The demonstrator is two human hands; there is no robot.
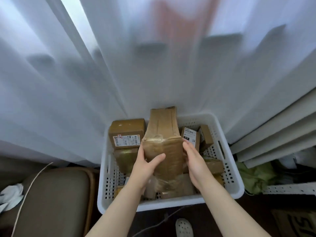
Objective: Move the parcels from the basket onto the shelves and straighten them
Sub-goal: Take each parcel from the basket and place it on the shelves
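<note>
Curtain (119, 65) cloth, white and sheer, fills everything ahead of you, and the shelves cannot be made out plainly behind it. Below it sits the white basket (236, 183) on the floor, loaded with brown parcels. The biggest, a long taped parcel (164, 134), stands on end in the middle. Its long axis runs from your hands up toward the curtain, and its far end shows above the back rim. It lies straight ahead of you, between both hands, neither one clearly nearer.

Your left hand (145, 168) grips its left edge, thumb laid across the near face, the other fingers wrapped out of sight round the side. Your right hand (195, 161) presses flat on the right side, its fingers (185, 144) nearly straight, not hooked. You will probably need to lift straight up to clear the labelled box (126, 135) on the left and the small box (190, 136) on the right.
</note>
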